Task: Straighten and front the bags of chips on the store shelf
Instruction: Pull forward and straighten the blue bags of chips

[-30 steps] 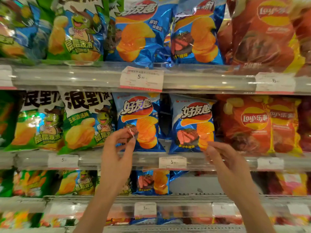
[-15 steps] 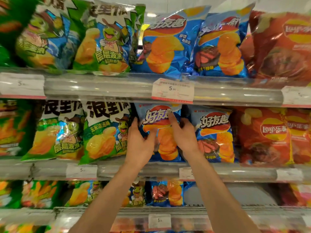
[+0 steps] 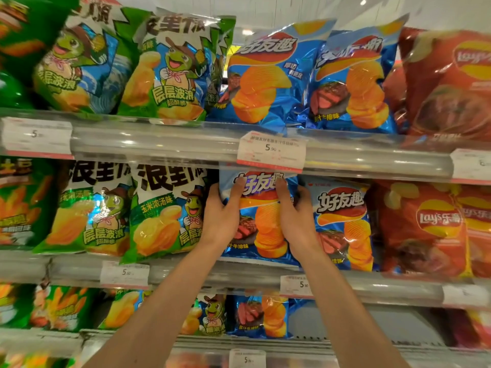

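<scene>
At the front edge of the middle shelf (image 3: 186, 273), a blue chip bag (image 3: 261, 227) is held upright by both side edges, between a green bag (image 3: 162, 216) and a second blue bag (image 3: 342, 224). Left hand (image 3: 221, 216) and right hand (image 3: 295, 216) are curled round it, fingertips pressed on the upper face. Likely light, air-puffed, slick and crushable; best gripped gently at the side seams.
</scene>
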The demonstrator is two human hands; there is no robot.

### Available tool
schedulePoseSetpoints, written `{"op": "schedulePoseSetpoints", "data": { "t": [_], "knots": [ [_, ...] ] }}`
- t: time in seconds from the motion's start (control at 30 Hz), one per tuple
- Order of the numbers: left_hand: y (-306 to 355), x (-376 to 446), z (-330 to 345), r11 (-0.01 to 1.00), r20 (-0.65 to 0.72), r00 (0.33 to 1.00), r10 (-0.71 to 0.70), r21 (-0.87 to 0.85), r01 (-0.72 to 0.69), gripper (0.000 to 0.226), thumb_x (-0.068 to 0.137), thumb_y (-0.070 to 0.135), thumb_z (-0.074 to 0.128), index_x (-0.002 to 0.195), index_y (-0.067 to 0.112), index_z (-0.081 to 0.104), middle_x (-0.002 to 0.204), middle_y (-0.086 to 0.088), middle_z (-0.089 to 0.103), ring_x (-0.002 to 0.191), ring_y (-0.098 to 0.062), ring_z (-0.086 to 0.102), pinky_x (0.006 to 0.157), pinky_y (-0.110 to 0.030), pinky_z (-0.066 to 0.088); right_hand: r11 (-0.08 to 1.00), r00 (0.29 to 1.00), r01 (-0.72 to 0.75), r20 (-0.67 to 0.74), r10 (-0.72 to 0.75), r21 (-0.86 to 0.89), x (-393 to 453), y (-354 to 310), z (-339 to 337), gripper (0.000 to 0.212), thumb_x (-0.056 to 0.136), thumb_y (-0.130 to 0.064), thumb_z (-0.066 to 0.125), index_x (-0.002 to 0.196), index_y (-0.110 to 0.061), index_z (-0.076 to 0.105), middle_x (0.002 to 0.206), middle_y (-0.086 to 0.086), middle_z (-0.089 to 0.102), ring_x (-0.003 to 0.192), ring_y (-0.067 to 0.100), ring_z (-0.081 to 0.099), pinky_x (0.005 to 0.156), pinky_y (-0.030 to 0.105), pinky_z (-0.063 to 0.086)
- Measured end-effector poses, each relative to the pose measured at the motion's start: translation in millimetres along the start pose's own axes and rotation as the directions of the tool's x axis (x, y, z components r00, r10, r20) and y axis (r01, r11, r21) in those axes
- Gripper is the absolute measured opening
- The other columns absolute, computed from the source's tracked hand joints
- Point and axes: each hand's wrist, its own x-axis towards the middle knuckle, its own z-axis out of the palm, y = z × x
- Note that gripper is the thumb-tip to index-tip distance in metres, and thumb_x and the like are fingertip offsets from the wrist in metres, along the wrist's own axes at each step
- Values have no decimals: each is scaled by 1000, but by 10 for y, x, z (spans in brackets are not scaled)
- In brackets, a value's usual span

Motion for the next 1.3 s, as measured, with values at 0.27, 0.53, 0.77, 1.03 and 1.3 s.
{"op": "schedulePoseSetpoints", "data": {
  "t": [0.27, 0.53, 0.77, 1.03, 1.3],
  "knots": [
    [-92, -33, -46, 989, 76, 988, -137, 72, 132, 58, 99, 54, 48, 148, 26, 36, 125, 12, 50, 118, -11, 49, 96, -28, 36, 970, 958, -173, 202, 206, -168, -82, 116, -75, 93, 88, -77, 42, 159, -24, 16, 160, 0, 32, 145, 25, 33, 112, 41, 31],
    [-146, -9, 1, 994, 97, 991, -90, 77, 83, 56, 96, 57, 53, 142, 28, 38, 125, 7, 63, 113, -14, 63, 98, -35, 50, 979, 986, -71, 137, 97, -189, -147, 159, -16, 55, 99, -58, 43, 138, -20, 37, 117, -1, 62, 92, 2, 57, 73, 21, 43],
    [-153, 33, 49, 978, 13, 1000, -23, 206, 20, 76, 91, 71, 46, 151, 28, 26, 110, 3, 70, 92, -16, 71, 93, -47, 55, 974, 993, -69, 82, 89, -217, -130, 170, 41, 56, 97, -62, 42, 137, -22, 37, 126, 2, 60, 106, 16, 57, 89, 32, 44],
    [-254, -196, -107, 790, 165, 917, 363, 468, -396, 72, 97, 57, 51, 156, 39, 15, 165, -8, 11, 151, -23, 17, 116, -37, 24, 740, 899, 400, 75, -431, -540, -333, 39, -485, 48, 100, -41, 54, 142, -17, 48, 135, -6, 54, 125, 11, 50, 106, 28, 40],
    [-239, -178, 145, 147, 503, 722, 474, 763, -629, 65, 99, 60, 34, 156, 28, 33, 166, -12, 18, 155, -32, 8, 121, -58, 12, 303, 919, 220, 93, -383, -927, -112, 451, -1019, 79, 95, -69, 27, 159, -24, 18, 167, 10, 12, 153, 37, 7, 119, 65, 13]
  ]
}}
